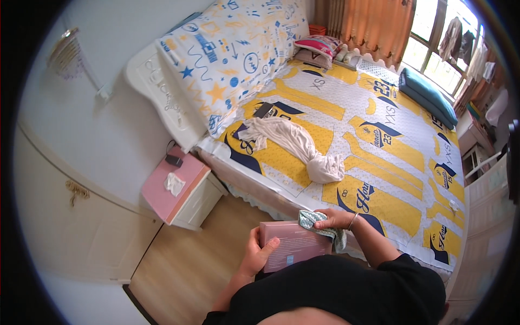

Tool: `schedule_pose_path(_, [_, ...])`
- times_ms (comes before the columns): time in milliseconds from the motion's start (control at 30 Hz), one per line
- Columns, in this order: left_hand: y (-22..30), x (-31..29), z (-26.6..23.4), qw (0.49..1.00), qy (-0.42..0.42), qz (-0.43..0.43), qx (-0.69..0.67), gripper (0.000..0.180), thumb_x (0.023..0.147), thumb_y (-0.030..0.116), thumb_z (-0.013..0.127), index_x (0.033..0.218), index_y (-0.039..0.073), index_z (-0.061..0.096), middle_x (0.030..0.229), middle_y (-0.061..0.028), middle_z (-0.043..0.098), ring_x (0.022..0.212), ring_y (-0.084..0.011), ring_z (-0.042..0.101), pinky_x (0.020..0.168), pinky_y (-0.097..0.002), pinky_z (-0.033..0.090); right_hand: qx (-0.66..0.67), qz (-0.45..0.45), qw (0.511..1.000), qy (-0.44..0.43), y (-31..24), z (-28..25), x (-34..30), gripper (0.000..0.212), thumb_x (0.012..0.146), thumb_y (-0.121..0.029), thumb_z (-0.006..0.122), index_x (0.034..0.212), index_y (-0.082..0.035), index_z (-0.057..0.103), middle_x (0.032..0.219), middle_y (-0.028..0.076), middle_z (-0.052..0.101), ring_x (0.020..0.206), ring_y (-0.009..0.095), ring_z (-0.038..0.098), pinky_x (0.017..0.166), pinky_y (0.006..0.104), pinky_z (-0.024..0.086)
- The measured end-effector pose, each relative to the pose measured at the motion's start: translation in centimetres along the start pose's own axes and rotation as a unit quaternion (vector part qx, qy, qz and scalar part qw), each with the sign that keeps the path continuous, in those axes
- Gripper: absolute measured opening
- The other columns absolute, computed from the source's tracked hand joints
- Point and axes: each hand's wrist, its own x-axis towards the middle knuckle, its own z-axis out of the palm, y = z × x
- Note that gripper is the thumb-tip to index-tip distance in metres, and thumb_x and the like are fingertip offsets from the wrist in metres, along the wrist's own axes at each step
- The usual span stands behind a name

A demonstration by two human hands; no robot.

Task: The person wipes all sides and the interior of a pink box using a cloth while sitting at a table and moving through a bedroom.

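Observation:
Close in front of me, my left hand grips the left side of a pink box, thumb on its printed face. My right hand holds a green and white patterned cloth against the box's top right corner. Part of that cloth hangs down along the box's right side. The box's lower edge is hidden behind my black shirt. Beyond the box, a bundled off-white garment lies on the bed, its near end knotted into a round lump.
A large bed with a yellow, white and navy sheet fills the right. A patterned headboard cover stands behind it. At left is a pink-topped nightstand with a white cloth and a black object. A folded teal blanket lies by the window.

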Motion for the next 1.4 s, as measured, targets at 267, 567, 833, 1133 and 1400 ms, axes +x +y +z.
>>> schedule_pose_path(267, [3.2,7.3,-1.2,0.999,0.010,0.041,0.005,0.054,0.079,0.016,0.066,0.119,-0.002,0.034,0.109,-0.0116,0.048,0.100,-0.0168,0.048,0.090,-0.0314,0.038,0.424,-0.087,0.870,0.236,0.7,0.5,6.1,0.050,0.086,-0.046,0.053,0.112,-0.004,0.052,0.100,0.005,0.058,0.089,0.010,0.054,0.075,0.0227,0.046])
schedule_pose_path(567, [3.8,15.6,-0.4,0.995,0.006,0.083,-0.052,0.057,0.077,0.012,0.067,0.121,0.000,0.034,0.114,-0.0116,0.046,0.104,-0.0180,0.046,0.094,-0.0337,0.034,0.463,-0.110,0.845,0.246,1.2,-3.5,7.5,0.054,0.088,-0.046,0.049,0.124,-0.006,0.043,0.110,0.003,0.055,0.094,0.011,0.053,0.080,0.0248,0.046])
schedule_pose_path(833, [7.2,23.7,1.9,0.976,-0.140,0.164,-0.043,0.063,0.077,0.011,0.066,0.126,0.002,0.028,0.118,-0.0096,0.041,0.108,-0.0173,0.041,0.095,-0.0309,0.031,0.179,-0.212,0.843,0.460,-2.9,-9.4,4.6,0.057,0.088,-0.039,0.052,0.129,-0.002,0.038,0.116,0.008,0.051,0.106,0.014,0.044,0.091,0.0281,0.036])
schedule_pose_path(1133, [10.5,28.0,0.2,0.907,-0.410,0.030,0.089,0.046,0.079,0.012,0.066,0.118,0.004,0.043,0.106,-0.0073,0.051,0.098,-0.0143,0.050,0.087,-0.0267,0.038,0.076,-0.120,0.843,0.520,-9.3,-8.2,-0.2,0.059,0.081,-0.037,0.062,0.126,-0.003,0.043,0.109,0.009,0.055,0.099,0.015,0.049,0.086,0.0288,0.041])
schedule_pose_path(1400, [10.3,30.2,2.6,0.832,-0.526,-0.008,0.178,0.064,0.073,0.021,0.073,0.122,0.002,0.038,0.111,-0.0123,0.051,0.100,-0.0183,0.050,0.086,-0.0307,0.042,-0.146,0.045,0.903,0.402,-17.6,-9.0,3.3,0.067,0.075,-0.050,0.064,0.120,-0.003,0.050,0.101,0.019,0.061,0.094,0.029,0.059,0.080,0.0351,0.046])
